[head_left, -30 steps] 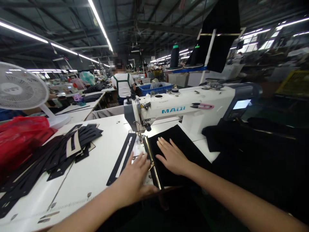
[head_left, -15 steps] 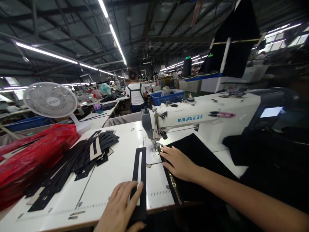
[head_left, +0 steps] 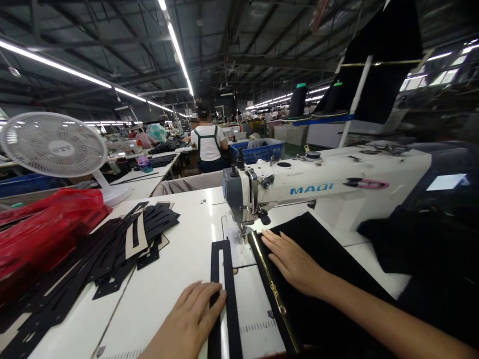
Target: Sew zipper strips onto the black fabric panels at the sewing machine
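Observation:
My left hand [head_left: 189, 316] is closed on a long black slotted strip [head_left: 231, 309], its fingertips bent over the left edge and the slot. The strip lies lengthwise on the white sewing table [head_left: 179, 269], left of the needle area. Flat on a black fabric piece [head_left: 310, 239] rests my right hand [head_left: 294, 257], fingers stretched toward the presser foot [head_left: 244, 233]. A gold zipper [head_left: 266, 264] with its pull runs along that fabric's left edge, beside my right fingertips. The zipper's upper end lies next to the foot of the sewing machine [head_left: 318, 189].
A fanned pile of black slotted strips [head_left: 101, 254] covers the table's left side, beside a red plastic bag [head_left: 56, 229]. Behind it stands a white fan [head_left: 56, 144]. Pink-handled snips [head_left: 368, 184] lie against the machine arm. A person [head_left: 209, 142] is ahead, back turned.
The view has shifted closer and slightly right. Along the fabric edge, more of the gold zipper is exposed now, and my right hand sits farther right of it. My left hand stays on the strip.

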Tool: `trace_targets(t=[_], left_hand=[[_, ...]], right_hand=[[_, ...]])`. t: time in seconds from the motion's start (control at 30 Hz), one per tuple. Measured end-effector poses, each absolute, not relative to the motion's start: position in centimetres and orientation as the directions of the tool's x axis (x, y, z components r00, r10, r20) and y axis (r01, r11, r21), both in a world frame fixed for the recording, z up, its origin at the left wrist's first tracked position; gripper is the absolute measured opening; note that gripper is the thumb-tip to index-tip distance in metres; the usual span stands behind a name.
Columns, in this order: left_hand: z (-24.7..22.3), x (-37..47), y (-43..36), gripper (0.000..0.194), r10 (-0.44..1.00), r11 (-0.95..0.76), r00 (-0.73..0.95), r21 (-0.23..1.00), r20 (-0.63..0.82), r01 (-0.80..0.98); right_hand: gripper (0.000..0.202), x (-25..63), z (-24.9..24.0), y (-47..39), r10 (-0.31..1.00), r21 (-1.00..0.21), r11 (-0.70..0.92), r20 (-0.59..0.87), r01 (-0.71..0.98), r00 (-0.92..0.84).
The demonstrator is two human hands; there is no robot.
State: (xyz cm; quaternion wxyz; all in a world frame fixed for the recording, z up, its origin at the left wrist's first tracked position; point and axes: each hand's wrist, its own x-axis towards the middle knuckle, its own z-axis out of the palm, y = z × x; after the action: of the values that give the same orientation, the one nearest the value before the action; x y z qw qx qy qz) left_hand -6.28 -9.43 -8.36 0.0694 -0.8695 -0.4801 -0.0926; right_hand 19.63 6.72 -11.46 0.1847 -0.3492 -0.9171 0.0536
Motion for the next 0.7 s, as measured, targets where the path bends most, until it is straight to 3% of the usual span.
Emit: trace_targets(t=[0.1,0.23,0.4,0.5,0.6,0.7], left_hand=[[-7.2,-5.6,-8.9,0.071,0.839,-0.532,0.510,0.089,0.191,0.842],[-7.4,-4.9,-6.5,0.059,0.854,-0.503,0.472,0.113,0.219,0.857],[-7.7,-5.0,-2.3,0.040,0.917,-0.349,0.292,0.193,0.270,0.917],[-7.7,-5.5,-1.9,0.033,0.905,-0.302,0.210,0.210,0.370,0.930],[-7.9,-4.9,-3.0,0.034,0.820,-0.377,0.225,0.199,0.527,0.905],[-8.5,-2.6,-3.7,0.039,0.752,-0.511,0.354,0.151,0.556,0.846]], right_hand=[[0.044,19.4,-11.4,6.4,0.664,-0.210,0.746,0.310,0.632,-0.680],[0.046,18.8,-11.2,5.3,0.681,-0.179,0.727,0.306,0.663,-0.665],[0.047,18.3,-11.2,4.1,0.694,-0.180,0.715,0.297,0.675,-0.656],[0.048,18.3,-11.2,3.8,0.704,-0.190,0.707,0.280,0.681,-0.653],[0.048,18.4,-11.2,3.5,0.700,-0.194,0.712,0.277,0.675,-0.658],[0.048,18.5,-10.9,3.2,0.691,-0.203,0.720,0.283,0.663,-0.665]])
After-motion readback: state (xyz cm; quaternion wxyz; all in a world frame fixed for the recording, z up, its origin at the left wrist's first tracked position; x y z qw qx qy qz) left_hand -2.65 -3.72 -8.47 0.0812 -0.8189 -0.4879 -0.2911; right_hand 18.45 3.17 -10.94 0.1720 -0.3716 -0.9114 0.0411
